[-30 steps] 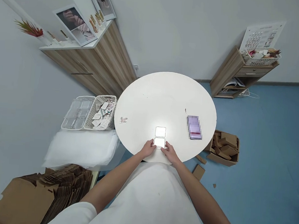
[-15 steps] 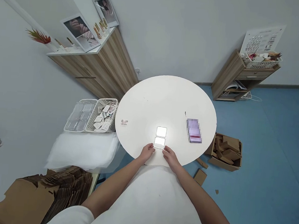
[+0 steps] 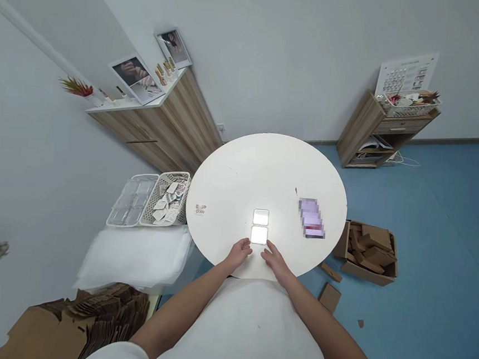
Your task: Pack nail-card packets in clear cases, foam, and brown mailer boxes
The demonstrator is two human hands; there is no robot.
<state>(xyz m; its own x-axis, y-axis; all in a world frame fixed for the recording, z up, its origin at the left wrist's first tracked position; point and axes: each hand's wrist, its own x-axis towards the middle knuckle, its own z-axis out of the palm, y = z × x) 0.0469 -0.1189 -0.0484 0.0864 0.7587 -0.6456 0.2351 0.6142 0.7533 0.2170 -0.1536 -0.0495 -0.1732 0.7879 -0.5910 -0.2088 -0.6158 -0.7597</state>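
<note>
A small clear hinged case [image 3: 259, 226] lies opened flat on the round white table [image 3: 265, 170], near its front edge, its two square halves one behind the other. My left hand [image 3: 240, 252] rests on the table just below and left of the case, fingers curled loosely, holding nothing. My right hand [image 3: 273, 255] lies just below and right of the case, fingers stretched toward it, also holding nothing. Neither hand touches the case.
A small pink sticker [image 3: 200, 209] lies at the table's left; a blurred purple item [image 3: 311, 218] at its right. Left of the table stand a basket of small packets [image 3: 168, 200] and clear trays [image 3: 132, 200]. Cardboard boxes [image 3: 368, 252] sit on the blue floor.
Both hands have drawn back from the sides of the case toward the table's front edge. The camera has tilted a little, shifting the whole scene lower in the picture.
</note>
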